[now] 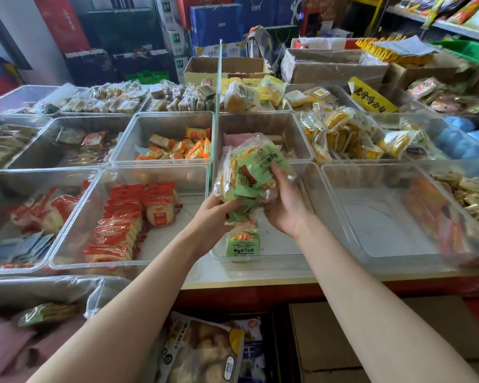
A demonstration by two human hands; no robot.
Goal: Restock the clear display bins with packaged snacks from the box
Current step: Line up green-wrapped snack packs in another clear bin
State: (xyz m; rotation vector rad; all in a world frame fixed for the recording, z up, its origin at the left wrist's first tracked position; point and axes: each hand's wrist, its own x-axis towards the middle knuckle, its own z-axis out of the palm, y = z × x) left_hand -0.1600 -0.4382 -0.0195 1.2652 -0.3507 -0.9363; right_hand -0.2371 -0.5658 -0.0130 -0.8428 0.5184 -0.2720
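Note:
Both my hands hold a bundle of green snack packets (253,167) above a clear bin (296,254) in the front row. My left hand (215,214) grips the bundle from below at its left side. My right hand (284,201) clasps it from the right, fingers curled over the top packets. One green packet (242,241) stands upright in the bin just under the bundle. A plastic-lined box (47,312) with one green packet in it sits at the lower left.
Clear bins cover the counter: red rice-cracker packets (127,219) to the left, orange packets (177,147) behind, yellow packets (343,134) at right. A nearly bare bin (385,217) stands right of my hands. Cardboard boxes (332,64) line the back; another carton (371,341) sits below the counter.

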